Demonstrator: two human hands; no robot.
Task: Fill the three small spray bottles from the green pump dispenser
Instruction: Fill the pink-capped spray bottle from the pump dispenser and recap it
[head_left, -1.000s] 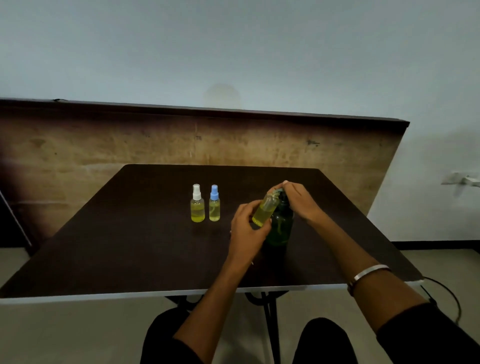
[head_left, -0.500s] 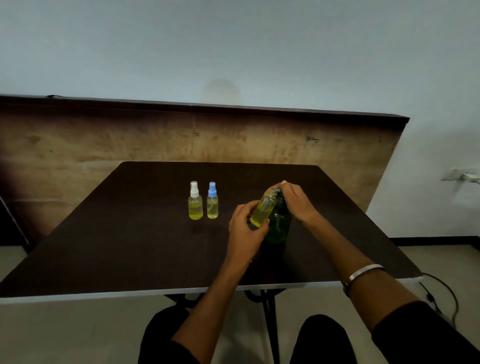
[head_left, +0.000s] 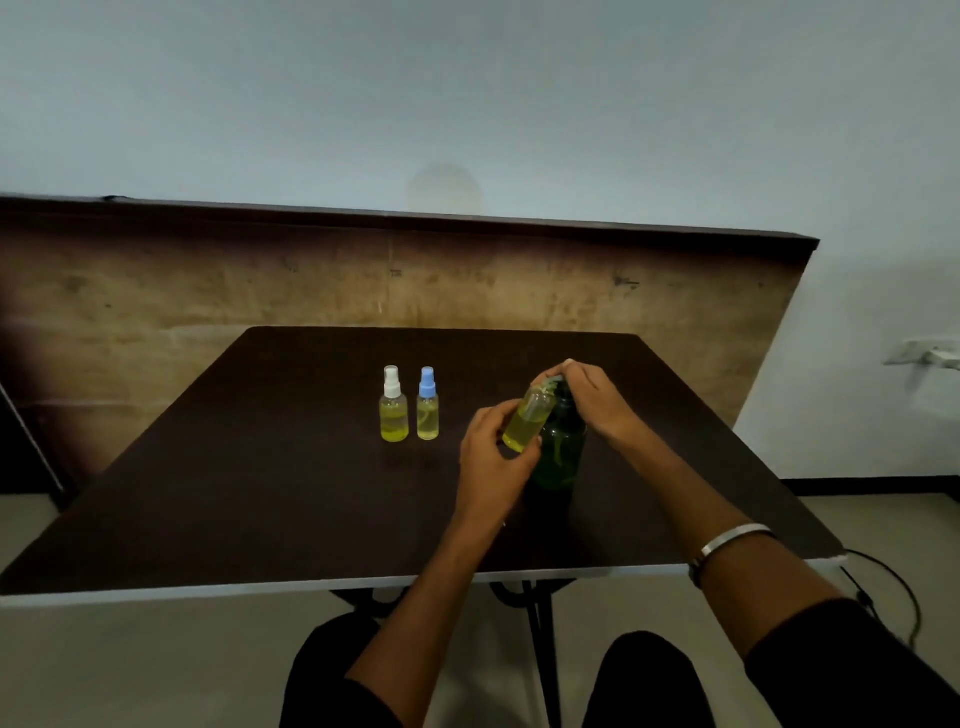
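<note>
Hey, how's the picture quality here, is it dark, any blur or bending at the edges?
Head view: dim overall, the dark table swallowing detail; wide-angle bending shows in the slanted board behind; the green dispenser is murky and its pump hidden under the right hand; the tilted bottle in the left hand and the two capped bottles read clearly; no strong glare.

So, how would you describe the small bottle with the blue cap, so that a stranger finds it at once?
On the dark table, two small capped bottles of yellow liquid stand upright side by side, left of the hands. The blue-capped bottle is the right one, nearer the left hand; its neighbour, the white-capped bottle, looks slightly wider.
</note>
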